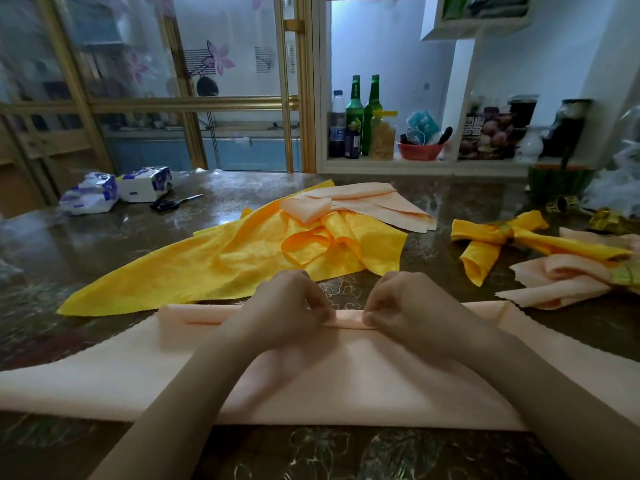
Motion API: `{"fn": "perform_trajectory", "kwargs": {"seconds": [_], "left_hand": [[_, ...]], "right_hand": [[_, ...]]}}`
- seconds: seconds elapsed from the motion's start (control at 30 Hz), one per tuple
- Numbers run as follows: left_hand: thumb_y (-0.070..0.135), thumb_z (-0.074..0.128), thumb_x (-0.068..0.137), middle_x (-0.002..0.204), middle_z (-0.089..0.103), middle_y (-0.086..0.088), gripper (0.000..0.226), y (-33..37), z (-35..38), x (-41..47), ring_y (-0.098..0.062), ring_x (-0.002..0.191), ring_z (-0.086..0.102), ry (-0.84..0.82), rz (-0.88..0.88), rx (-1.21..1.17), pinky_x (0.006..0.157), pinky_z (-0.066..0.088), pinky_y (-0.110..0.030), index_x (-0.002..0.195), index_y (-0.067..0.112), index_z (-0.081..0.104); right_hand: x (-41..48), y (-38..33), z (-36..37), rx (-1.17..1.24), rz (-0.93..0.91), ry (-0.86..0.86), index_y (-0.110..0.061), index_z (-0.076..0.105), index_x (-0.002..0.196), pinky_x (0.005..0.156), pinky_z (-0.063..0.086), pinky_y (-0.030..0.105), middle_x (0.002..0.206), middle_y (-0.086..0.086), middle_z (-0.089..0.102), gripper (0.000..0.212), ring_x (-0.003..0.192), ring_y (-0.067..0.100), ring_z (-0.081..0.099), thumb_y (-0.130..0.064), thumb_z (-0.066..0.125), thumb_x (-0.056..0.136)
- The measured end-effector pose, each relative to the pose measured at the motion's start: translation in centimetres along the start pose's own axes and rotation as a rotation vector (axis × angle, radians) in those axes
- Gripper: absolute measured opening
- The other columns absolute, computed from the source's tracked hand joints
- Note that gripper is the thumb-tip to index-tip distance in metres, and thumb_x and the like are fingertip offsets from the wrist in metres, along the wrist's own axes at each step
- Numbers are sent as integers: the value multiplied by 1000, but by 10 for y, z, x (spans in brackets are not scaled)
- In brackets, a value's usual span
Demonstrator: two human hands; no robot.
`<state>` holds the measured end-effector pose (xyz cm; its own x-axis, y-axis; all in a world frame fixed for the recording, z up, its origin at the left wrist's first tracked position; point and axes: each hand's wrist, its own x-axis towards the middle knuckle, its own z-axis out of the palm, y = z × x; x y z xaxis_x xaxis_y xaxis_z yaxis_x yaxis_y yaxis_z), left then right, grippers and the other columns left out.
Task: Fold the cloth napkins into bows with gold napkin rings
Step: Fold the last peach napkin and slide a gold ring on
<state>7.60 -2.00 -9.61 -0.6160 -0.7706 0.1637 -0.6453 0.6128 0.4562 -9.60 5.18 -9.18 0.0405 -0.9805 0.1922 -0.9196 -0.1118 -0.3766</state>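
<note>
Now left hand [289, 303] and right hand [398, 301] pinch peach napkin [346, 379]; labels [337, 134] blurred

I can read nothing for certain from here. Well beyond my left hand [287, 306], the tissue packs [143, 183] carry blue print too blurred to make out. Far beyond my right hand [398, 303], the dark soda bottle [336, 133] has a blue label and the dark box [476, 128] has pale characters, all illegible.

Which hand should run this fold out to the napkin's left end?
Left: the left hand pinches the peach napkin fold nearer that end; the right hand is farther right.
</note>
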Motion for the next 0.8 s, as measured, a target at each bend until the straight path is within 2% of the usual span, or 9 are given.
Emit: {"fn": "perform_trajectory", "kwargs": {"seconds": [0.1,0.17,0.27,0.37,0.43,0.5,0.63,0.73,0.8], "left_hand": [[22,68,83,79,50,15,16,-1,7,1,-3,75,49,4,-39,-23,68,40,-16,72,30,59],[21,67,84,78,50,15,11,-2,9,1,1,69,46,-10,-52,-69,59,36,-11,84,27,58],[20,66,85,82,50,16,20,-1,7,-1,0,71,46,-34,-24,-64,61,35,-8,104,27,63],[15,68,82,88,52,7,13,4,7,-3,-9,79,50,27,30,-32,69,38,-14,91,24,67],[10,70,79,88,54,5,20,7,8,-4,-9,77,51,47,72,-49,69,38,-15,77,28,63],[10,71,78,87,54,7,27,5,8,-5,-3,74,49,33,82,-53,67,38,-12,71,33,61],[20,70,82,83,53,10,4,6,7,-7,-3,71,49,13,77,-76,64,37,-9,82,19,74],[22,67,85,78,55,10,10,6,8,-7,-2,66,47,9,73,-53,60,35,-11,84,14,73],[19,68,84,71,53,13,3,5,7,-7,-1,61,44,4,51,-49,58,35,-12,83,17,69]], "right_hand": [[-3,2,7,92,66,30,-26,60,80,68,43,23,80,-15,53,7,77,6,52,-25,67,82],[-5,3,8,119,87,40,-25,63,90,74,47,27,85,-12,58,10,81,8,55,-26,67,81],[-5,0,7,59,29,54,-25,63,92,83,44,30,88,-12,55,8,87,9,52,-25,64,83],[-6,-6,7,-77,-81,100,-27,53,86,76,31,25,85,-11,45,8,86,7,40,-22,59,83],[-7,-9,7,-171,-115,92,-28,50,86,74,25,27,87,-10,42,9,88,9,36,-22,56,82],[-7,-10,3,-219,-116,37,-29,56,91,80,30,28,91,-9,43,8,93,11,40,-25,55,84],[-9,-6,-17,-46,-19,-156,-29,71,98,79,48,24,83,-15,50,16,82,4,51,-31,59,88],[-6,-5,-12,16,-16,-108,-23,75,91,67,43,13,72,-16,52,12,71,0,51,-23,63,87],[-4,-5,-4,23,1,-55,-23,71,85,70,47,19,75,-15,53,8,73,3,53,-19,64,86]]}}
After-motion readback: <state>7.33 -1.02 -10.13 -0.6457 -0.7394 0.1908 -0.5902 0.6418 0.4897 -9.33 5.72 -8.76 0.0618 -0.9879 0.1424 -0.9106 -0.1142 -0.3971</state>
